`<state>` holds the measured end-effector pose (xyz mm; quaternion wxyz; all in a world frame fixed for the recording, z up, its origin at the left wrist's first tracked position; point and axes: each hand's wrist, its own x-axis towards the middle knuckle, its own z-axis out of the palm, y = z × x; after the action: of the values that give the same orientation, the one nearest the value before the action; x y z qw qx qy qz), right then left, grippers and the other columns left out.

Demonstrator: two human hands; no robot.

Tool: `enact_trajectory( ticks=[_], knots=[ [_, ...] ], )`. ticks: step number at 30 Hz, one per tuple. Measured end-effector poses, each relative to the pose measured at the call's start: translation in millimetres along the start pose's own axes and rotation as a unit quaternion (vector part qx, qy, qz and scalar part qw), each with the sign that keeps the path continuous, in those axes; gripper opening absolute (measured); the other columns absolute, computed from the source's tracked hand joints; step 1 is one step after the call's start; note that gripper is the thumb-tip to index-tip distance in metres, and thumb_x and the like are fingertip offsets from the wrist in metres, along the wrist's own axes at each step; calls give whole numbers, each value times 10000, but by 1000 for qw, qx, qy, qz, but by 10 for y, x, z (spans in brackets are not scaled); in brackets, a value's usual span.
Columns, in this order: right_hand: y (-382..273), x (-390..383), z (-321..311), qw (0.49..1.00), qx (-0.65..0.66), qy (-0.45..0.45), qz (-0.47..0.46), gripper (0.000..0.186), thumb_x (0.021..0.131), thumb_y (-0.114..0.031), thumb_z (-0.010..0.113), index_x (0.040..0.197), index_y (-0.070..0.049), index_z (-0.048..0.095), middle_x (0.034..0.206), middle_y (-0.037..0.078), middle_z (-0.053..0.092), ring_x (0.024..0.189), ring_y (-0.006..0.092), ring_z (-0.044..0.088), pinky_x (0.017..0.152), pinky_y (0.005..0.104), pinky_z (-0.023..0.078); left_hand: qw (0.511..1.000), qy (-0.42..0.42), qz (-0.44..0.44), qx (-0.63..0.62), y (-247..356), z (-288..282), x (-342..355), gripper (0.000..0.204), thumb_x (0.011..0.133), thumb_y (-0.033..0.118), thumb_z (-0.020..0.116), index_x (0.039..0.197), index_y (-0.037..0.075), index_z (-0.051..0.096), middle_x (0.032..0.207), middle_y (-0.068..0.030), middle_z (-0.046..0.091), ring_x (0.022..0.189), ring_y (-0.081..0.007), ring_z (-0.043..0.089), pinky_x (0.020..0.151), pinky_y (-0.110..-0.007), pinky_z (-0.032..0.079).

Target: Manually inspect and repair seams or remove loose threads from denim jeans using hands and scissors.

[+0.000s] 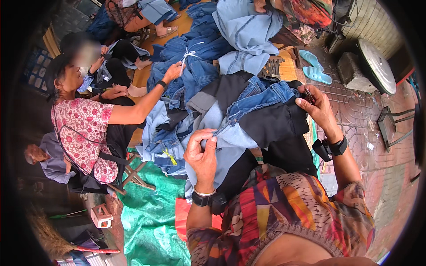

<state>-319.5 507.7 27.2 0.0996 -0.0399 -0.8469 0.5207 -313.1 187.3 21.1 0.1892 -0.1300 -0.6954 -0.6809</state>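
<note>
A pair of jeans point(262, 99) lies across my lap, its blue denim and black lining facing up. At its light blue edge, my left hand point(200, 153) pinches the cloth between thumb and fingers. My right hand point(317, 106) is closed at the far right end of the waistband, around a small dark tool point(309, 95) whose kind is mostly hidden by the fingers. Beyond the jeans is a heap of denim garments point(188, 57), with a white tie on top. A co-worker's hand point(174, 71) on the left pinches that tie.
The co-worker in a patterned shirt point(84, 119) sits close on my left; other people sit farther off. A green tarp point(151, 213) covers the ground at lower left, near a pink stool point(101, 216). Blue slippers point(316, 71) and a round metal lid point(377, 66) are at right.
</note>
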Motion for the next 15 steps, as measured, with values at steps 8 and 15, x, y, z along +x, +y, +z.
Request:
enact_trajectory(
  ticks=[8,15],
  knots=[
    [-298,-53,91,979,-99,93,-151,316,806,-222,655,1015,-6,554,907,105,578,746,192,533,678,289,439,991,-88,-72,73,289,60,208,148,778,85,615,891,-1,572,874,-91,611,790,-124,550,705,-258,447],
    [-733,-159,440,956,45,-92,-274,165,760,-17,641,903,-14,558,805,75,533,714,188,546,613,278,432,947,-180,-20,265,134,218,327,167,738,90,646,864,-13,604,782,-97,604,729,-192,586,657,-289,437]
  ],
)
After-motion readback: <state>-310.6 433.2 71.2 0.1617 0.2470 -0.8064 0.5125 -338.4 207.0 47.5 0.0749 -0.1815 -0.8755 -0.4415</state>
